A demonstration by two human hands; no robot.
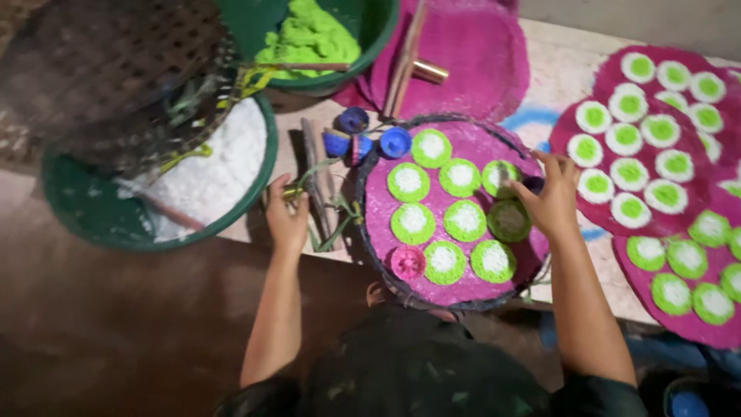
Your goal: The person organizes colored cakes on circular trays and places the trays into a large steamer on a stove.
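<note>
1. Magenta powder is covering the round tray (386,266) lying nearest the person, its dark rim running just past the bench (540,77) edge.
2. Green-and-white discs (465,220) are sitting in rows on that tray, close together, with a pink mould (407,262) filling the near-left gap and little bare room showing between them.
3. Right hand (549,199) is resting at the tray's right edge, its grip pinched on a small dark cup (532,184) beside an unfinished disc (508,220).
4. Left hand (287,216) is lying off the tray's left rim, its grip curled around a small brass piece (292,191) among wooden sticks (312,166).
5. Blue cups (363,143) are crowding the narrow strip beyond the tray's far-left rim.
6. White powder is filling a green basin (85,224) farther left, partly under a woven basket (108,69).
7. Finished discs on magenta mats (695,316) are taking up the right side.
8. Green powder is heaping in a far basin (370,46), beside a magenta mat (478,54).
</note>
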